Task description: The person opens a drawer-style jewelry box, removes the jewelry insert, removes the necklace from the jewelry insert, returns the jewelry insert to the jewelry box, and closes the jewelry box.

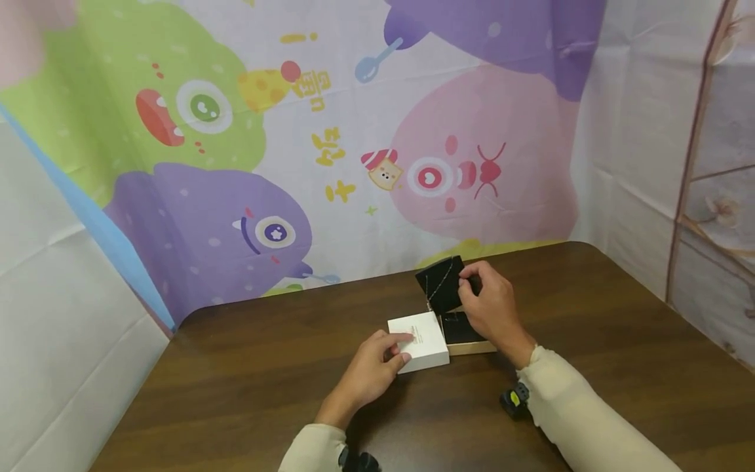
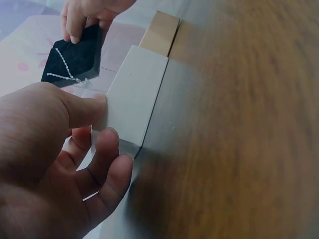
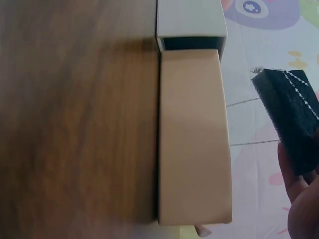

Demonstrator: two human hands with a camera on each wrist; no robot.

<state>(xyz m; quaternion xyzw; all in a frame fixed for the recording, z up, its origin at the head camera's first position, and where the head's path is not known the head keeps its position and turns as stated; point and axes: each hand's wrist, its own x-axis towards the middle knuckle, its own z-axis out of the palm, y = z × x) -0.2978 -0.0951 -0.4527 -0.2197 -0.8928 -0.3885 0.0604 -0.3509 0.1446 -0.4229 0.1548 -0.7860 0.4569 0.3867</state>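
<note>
My left hand (image 1: 373,368) holds a white box sleeve (image 1: 426,342) with small print on its top. Its index finger lies along the top while the thumb sits at the near edge. A tan drawer (image 3: 194,137) sticks out of the sleeve's right end, with dark lining and a bit of chain inside. Above it, my right hand (image 1: 492,303) pinches a black jewelry pad (image 1: 444,292) by its right edge, tilted up. A thin silver necklace (image 2: 72,78) hangs across the pad's face. Strands of it trail from the pad towards the drawer in the right wrist view.
The box rests on a dark brown wooden table (image 1: 248,387). Behind the table hangs a cartoon-printed cloth (image 1: 348,242), with pale cloth walls at both sides. Dark wrist devices sit at both sleeves.
</note>
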